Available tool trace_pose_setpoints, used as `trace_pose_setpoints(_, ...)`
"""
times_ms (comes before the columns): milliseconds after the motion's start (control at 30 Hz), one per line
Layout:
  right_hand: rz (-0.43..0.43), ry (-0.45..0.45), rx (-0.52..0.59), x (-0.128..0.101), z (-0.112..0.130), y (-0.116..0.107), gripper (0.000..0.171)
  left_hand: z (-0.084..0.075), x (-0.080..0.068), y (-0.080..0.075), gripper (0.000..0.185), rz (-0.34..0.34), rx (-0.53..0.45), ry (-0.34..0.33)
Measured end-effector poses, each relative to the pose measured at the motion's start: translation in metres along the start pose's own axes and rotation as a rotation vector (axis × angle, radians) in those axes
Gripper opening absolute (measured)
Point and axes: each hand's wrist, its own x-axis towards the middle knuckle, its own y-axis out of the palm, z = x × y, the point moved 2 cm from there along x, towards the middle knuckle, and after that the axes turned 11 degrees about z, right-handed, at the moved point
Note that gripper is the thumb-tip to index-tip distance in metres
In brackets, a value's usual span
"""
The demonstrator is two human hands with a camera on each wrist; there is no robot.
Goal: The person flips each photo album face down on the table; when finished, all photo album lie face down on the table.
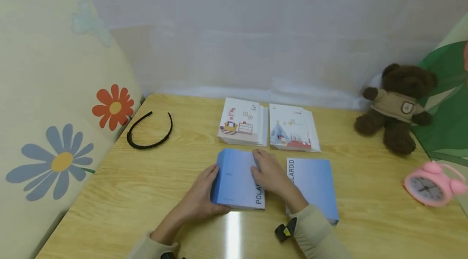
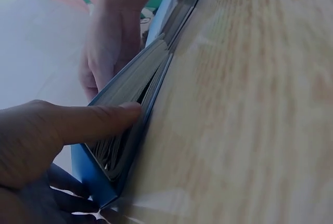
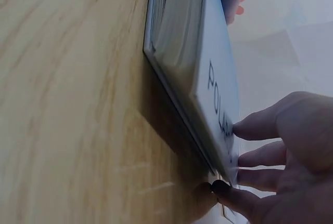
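In the head view, a thick blue photo album [image 1: 235, 181] with POLAROID on its cover lies in front of the person. My left hand [image 1: 197, 196] grips it round the spine, the thumb along its near edge. In the left wrist view that thumb [image 2: 101, 122] crosses the ends of the pages [image 2: 132, 81]. At the opposite side, my right hand [image 1: 272, 173] holds the album's right edge, thumb on the cover and fingers towards the far corner. A second blue POLAROID album [image 1: 316, 186] lies to the right, partly behind the right forearm.
Two stacks of white illustrated booklets [image 1: 239, 122] [image 1: 290, 129] lie behind the albums. A black headband [image 1: 146, 146] is at the left on the wooden table [image 1: 106, 194]. On the right are a brown teddy bear [image 1: 396, 106] and a pink alarm clock [image 1: 427, 188].
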Motion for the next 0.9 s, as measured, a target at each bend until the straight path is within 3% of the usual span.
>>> trace_pose_setpoints(200, -0.030, -0.030, 0.083, 0.005, 0.003, 0.003, 0.056, 0.004, -0.004, -0.008, 0.117, 0.059, -0.137, 0.072)
trace_pose_setpoints(367, -0.020, -0.052, 0.164, 0.009, 0.007, 0.005, 0.060, -0.001, -0.010, -0.022, 0.109, 0.040, -0.215, 0.156)
trace_pose_setpoints(467, -0.008, -0.067, 0.236, 0.010, 0.010, 0.006, 0.064, -0.011, -0.013, -0.029, 0.103, 0.006, -0.198, 0.203)
trace_pose_setpoints(667, 0.025, -0.105, 0.437, 0.007, 0.012, 0.002, 0.066, -0.039, -0.014, -0.036, 0.099, -0.069, -0.042, 0.260)
trace_pose_setpoints(800, 0.073, -0.113, 0.636, 0.003, 0.008, -0.002, 0.060, -0.052, -0.010, -0.034, 0.097, -0.078, -0.018, 0.291)
trace_pose_setpoints(900, 0.091, -0.119, 0.721, -0.002, 0.007, -0.007, 0.057, -0.057, -0.007, -0.029, 0.095, -0.072, -0.010, 0.291)
